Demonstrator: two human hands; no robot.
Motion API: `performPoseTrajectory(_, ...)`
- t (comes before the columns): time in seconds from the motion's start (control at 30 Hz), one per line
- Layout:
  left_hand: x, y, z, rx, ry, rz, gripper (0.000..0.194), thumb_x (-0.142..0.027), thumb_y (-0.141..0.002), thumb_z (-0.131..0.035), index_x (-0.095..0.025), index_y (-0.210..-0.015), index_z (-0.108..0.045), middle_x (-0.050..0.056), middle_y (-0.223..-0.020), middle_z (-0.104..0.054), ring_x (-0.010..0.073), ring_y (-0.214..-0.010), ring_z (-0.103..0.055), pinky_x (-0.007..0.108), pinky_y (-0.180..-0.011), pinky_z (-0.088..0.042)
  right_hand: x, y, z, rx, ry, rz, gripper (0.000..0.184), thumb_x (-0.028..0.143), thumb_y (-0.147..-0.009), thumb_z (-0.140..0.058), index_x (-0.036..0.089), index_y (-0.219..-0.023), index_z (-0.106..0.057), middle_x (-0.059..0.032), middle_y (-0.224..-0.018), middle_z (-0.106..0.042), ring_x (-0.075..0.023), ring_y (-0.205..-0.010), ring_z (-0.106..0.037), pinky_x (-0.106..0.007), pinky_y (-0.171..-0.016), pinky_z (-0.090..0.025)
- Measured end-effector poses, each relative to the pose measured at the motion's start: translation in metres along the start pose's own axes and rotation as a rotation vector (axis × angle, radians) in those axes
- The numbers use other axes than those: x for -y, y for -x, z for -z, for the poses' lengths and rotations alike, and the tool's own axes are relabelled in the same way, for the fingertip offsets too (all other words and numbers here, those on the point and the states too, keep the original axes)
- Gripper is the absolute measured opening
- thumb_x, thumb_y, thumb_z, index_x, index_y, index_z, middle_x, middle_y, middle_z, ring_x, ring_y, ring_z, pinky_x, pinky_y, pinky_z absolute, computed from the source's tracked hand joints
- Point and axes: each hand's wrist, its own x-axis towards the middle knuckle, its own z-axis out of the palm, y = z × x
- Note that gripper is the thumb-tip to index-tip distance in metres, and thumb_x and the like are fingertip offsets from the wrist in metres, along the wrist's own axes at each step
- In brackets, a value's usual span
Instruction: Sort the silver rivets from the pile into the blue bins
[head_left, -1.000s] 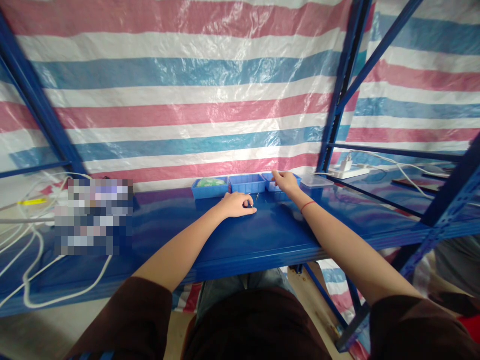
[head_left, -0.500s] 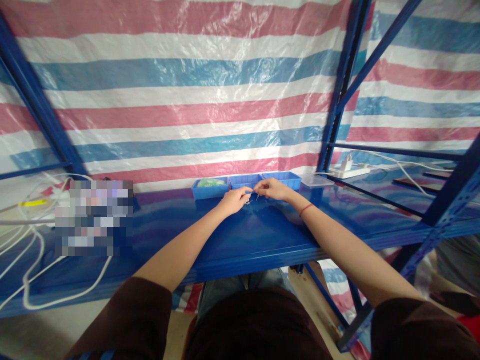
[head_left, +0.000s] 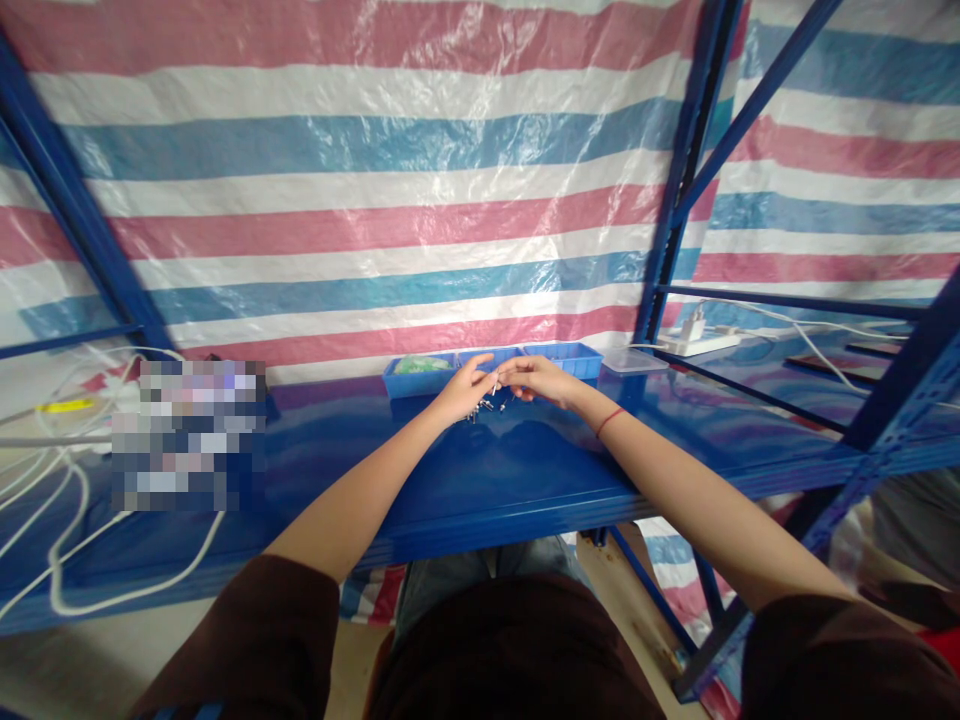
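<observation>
My left hand (head_left: pixel 463 390) is over the back of the blue shelf top, its visible finger and thumb spread apart. My right hand (head_left: pixel 546 380) comes in from the right with bent fingers pinching a small pale, shiny piece (head_left: pixel 496 383), whose kind is too small to tell. The fingertips of both hands meet at that piece. Several small metal pieces (head_left: pixel 480 408), screw-like in shape, lie on the shelf just below the hands. Behind the hands stand a blue bin (head_left: pixel 421 382) with greenish plastic in it, a partly hidden middle blue bin (head_left: pixel 506 354), and a right blue bin (head_left: pixel 585 358).
A clear plastic lid (head_left: pixel 636 361) lies right of the bins. Farther right is a white power strip (head_left: pixel 701 343) with cables. White cables (head_left: pixel 56 540) and a blurred-out patch (head_left: pixel 187 435) occupy the left. Blue uprights (head_left: pixel 679 180) frame the striped sheet (head_left: pixel 390 230).
My right hand came from the right bin leftward to my left hand, and their fingertips met. My left hand shifted slightly left, its finger now stretched out. More metal pieces show beneath it.
</observation>
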Motion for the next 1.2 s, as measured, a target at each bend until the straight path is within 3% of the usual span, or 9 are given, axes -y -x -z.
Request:
performPoseTrajectory(0.27,-0.009,0.003,-0.003,0.012,-0.032,0.018,0.037,-0.022,-0.086,-0.046,-0.013,-0.121,-0.043,0.002,-0.075,-0.063,0.0137,-0.077,-0.061,0.029,-0.077,-0.046,0.006,0.002,-0.004,-0.058,0.018,-0.007,0.020,0.035,-0.072,-0.056,0.015,-0.075,-0.058,0.0000,-0.063,-0.057,-0.0049,-0.047,-0.042,-0.017,-0.041,-0.029)
performPoseTrajectory(0.5,-0.011,0.006,-0.002,0.047,-0.083,-0.009,0.017,-0.029,-0.082,-0.051,-0.013,-0.087,-0.054,0.005,-0.087,-0.064,0.0131,-0.082,-0.060,0.030,-0.082,-0.045,0.012,0.004,-0.004,-0.140,0.086,0.108,0.028,0.039,-0.070,-0.060,0.013,-0.079,-0.061,0.0031,-0.053,-0.051,-0.0060,-0.046,-0.041,-0.019,-0.043,-0.032)
performPoseTrajectory(0.63,-0.005,0.003,-0.002,0.051,-0.116,-0.049,0.015,-0.029,-0.082,-0.049,-0.014,-0.082,-0.053,0.002,-0.082,-0.062,0.0122,-0.079,-0.059,0.030,-0.081,-0.045,0.009,0.001,-0.004,-0.167,0.131,0.221,0.032,0.041,-0.069,-0.062,0.012,-0.082,-0.064,0.0003,-0.059,-0.057,-0.0075,-0.049,-0.046,-0.021,-0.048,-0.036)
performPoseTrajectory(0.87,-0.001,0.000,0.003,-0.181,-0.268,-0.115,0.019,-0.035,-0.081,-0.052,-0.016,-0.086,-0.054,0.003,-0.086,-0.062,0.0139,-0.083,-0.058,0.029,-0.081,-0.045,0.006,-0.001,0.004,-0.274,0.451,0.362,0.026,0.035,-0.076,-0.056,0.014,-0.084,-0.067,-0.0058,-0.084,-0.067,-0.0132,-0.070,-0.056,-0.025,-0.067,-0.043)
performPoseTrajectory(0.97,-0.004,0.001,0.003,-0.212,-0.313,-0.132,0.021,-0.038,-0.082,-0.050,-0.018,-0.086,-0.054,0.002,-0.087,-0.062,0.0135,-0.082,-0.058,0.027,-0.080,-0.045,0.006,0.000,0.006,-0.235,0.582,0.351,0.024,0.033,-0.078,-0.053,0.015,-0.083,-0.067,-0.0054,-0.083,-0.068,-0.0137,-0.070,-0.056,-0.025,-0.068,-0.042)
performPoseTrajectory(1.07,-0.006,0.003,0.000,-0.222,-0.332,-0.104,0.025,-0.040,-0.083,-0.049,-0.017,-0.093,-0.053,0.004,-0.089,-0.063,0.0149,-0.084,-0.059,0.028,-0.080,-0.045,0.002,-0.003,0.007,-0.228,0.566,0.289,0.026,0.036,-0.078,-0.052,0.014,-0.079,-0.067,-0.0048,-0.076,-0.066,-0.0128,-0.064,-0.055,-0.025,-0.063,-0.042)
performPoseTrajectory(1.13,-0.006,0.005,-0.003,-0.218,-0.381,-0.056,0.031,-0.041,-0.083,-0.049,-0.017,-0.103,-0.052,0.005,-0.089,-0.064,0.0161,-0.083,-0.060,0.030,-0.079,-0.046,-0.002,-0.006,0.011,-0.309,0.475,0.198,0.028,0.038,-0.077,-0.052,0.013,-0.075,-0.064,-0.0042,-0.068,-0.063,-0.0115,-0.058,-0.052,-0.024,-0.058,-0.041)
performPoseTrajectory(1.2,-0.006,0.007,-0.004,-0.156,-0.483,-0.052,0.035,-0.041,-0.083,-0.049,-0.017,-0.108,-0.052,0.006,-0.089,-0.065,0.0170,-0.083,-0.061,0.031,-0.080,-0.046,-0.008,-0.010,0.017,-0.473,0.342,0.082,0.029,0.040,-0.076,-0.053,0.013,-0.071,-0.061,-0.0034,-0.062,-0.058,-0.0101,-0.051,-0.048,-0.023,-0.051,-0.040)
